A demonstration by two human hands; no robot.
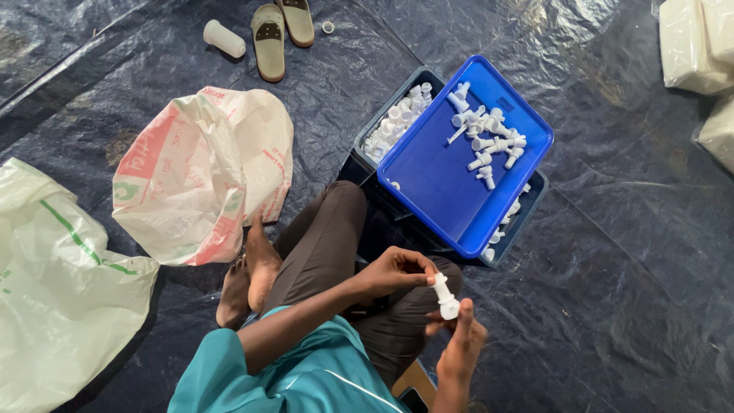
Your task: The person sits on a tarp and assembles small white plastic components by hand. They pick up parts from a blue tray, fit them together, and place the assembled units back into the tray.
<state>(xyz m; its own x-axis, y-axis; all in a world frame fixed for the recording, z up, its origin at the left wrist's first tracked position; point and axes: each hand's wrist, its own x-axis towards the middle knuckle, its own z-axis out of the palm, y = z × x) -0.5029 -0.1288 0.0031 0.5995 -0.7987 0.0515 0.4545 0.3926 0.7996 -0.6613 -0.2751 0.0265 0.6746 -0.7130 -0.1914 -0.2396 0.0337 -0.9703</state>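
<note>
Item: small white plastic piece [445,297], a narrow stem on a wider rounded cap, held upright above the lap of a person sitting cross-legged on the floor. It sits between both hands, in the lower middle of the view.

Left hand [396,271]: grip pinched narrow on the top of the stem, thumb and fingertips closed around it.

Right hand [461,344]: comes up from below, grip closed on the wider cap end, thumb against its side.

Just beyond the hands: a bright blue tray [436,183], shallow, rectangular, lying askew across a darker bin [535,200]. In the tray's far half, a loose heap of white assembled pieces [489,138] of the same kind as the held one; the near half is bare blue.

The darker bin, beneath the tray, holds small white parts [397,118], showing at the far left corner and along the right edge.

To the left of the knees: a crumpled white sack with red print [200,172], touching the person's bare foot [260,264]. Further left, a larger white sack with a green stripe [57,283].

At the top edge: a pair of tan sandals [281,30], with a white cylindrical container [223,38] lying just beside them.

At the upper right: pale wrapped bundles [696,46].

Underlay: dark plastic sheeting [627,291] across the whole floor.
</note>
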